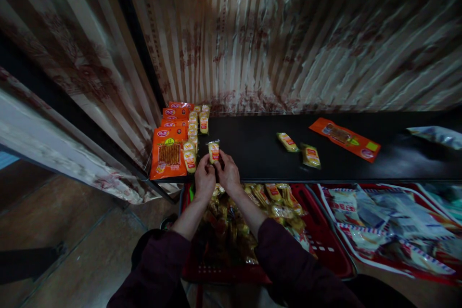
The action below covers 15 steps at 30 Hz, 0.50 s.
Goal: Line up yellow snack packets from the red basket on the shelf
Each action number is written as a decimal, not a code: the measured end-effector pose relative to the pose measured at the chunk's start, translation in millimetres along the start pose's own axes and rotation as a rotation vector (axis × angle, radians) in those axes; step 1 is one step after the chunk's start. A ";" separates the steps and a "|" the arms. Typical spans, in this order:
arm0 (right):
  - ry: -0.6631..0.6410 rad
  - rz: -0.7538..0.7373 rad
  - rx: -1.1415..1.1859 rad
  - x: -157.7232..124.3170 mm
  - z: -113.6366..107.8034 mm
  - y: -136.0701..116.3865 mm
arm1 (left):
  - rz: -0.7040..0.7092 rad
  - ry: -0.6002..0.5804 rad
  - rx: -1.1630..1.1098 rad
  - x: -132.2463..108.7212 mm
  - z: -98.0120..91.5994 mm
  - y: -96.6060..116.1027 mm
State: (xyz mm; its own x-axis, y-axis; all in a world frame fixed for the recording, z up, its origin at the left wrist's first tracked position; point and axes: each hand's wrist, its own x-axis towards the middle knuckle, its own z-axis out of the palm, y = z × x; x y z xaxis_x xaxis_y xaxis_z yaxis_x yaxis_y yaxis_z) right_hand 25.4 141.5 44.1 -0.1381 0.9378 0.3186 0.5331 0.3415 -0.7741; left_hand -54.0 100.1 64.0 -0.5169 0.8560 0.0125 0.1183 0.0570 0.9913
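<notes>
Over the front of the black shelf, my left hand and my right hand pinch a small yellow snack packet between them. The packet is upright, with a red and white label and clear wrapper ends; my fingers cover its lower edge. Just left of it runs a row of matching yellow packets, front to back. Beside that row, orange snack bags stand one behind another at the shelf's left end. One more yellow packet stands at the front of a short row near the back.
Two loose yellow packets and an orange bag lie farther right on the shelf. Below my arms is a red basket of yellow packets. Another basket holds white bags. A dark post and curtain border the shelf.
</notes>
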 end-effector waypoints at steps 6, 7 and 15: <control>-0.004 -0.033 -0.035 11.6 6.8 3.6 | -0.072 -0.006 -0.034 8.4 4.2 6.3; -0.011 -0.033 -0.036 13.8 8.1 4.1 | -0.086 -0.003 -0.030 10.6 5.3 6.6; -0.012 -0.019 -0.040 28.7 17.3 7.3 | -0.069 0.033 0.038 27.6 12.0 3.6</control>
State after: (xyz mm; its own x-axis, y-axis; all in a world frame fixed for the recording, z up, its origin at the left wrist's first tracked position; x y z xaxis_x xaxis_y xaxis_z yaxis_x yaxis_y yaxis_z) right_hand 10.9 172.0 38.1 -0.1582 0.9320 0.3261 0.5634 0.3564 -0.7453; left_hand -57.7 130.1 66.4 -0.5528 0.8318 -0.0506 0.1130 0.1350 0.9844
